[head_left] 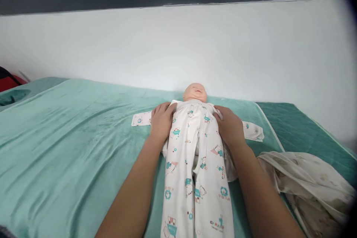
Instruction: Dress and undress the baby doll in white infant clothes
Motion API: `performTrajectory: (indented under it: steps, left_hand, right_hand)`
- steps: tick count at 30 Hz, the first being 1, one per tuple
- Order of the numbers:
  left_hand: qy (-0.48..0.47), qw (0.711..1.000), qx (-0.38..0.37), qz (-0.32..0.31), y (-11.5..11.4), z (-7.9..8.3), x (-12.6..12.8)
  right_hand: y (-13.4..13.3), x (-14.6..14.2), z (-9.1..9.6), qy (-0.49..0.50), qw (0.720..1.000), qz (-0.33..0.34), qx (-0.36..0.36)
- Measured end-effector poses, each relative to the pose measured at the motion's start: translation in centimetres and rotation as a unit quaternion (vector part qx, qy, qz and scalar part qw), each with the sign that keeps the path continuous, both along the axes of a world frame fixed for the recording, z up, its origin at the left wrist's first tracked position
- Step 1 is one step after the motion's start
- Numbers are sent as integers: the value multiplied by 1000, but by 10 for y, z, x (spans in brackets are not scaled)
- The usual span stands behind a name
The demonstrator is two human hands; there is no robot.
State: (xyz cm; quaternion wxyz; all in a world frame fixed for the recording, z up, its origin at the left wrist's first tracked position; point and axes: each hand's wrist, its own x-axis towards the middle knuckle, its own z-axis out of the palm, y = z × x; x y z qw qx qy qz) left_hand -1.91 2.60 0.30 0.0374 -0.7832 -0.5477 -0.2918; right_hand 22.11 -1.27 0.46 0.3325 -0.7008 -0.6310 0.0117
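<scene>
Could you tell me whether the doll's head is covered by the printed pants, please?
No, the doll's head shows bare above the printed pants.

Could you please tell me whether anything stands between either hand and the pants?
Nothing visible does: left hand and right hand flank the top of the pants; the loose cloth lies off to the right.
</scene>
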Motion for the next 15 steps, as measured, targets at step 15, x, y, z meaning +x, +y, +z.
performTrajectory:
  steps: [15]
  left_hand:
    - [39, 996, -60, 48, 26, 8, -12]
  right_hand:
    - [48, 31, 0, 14, 993, -65, -96]
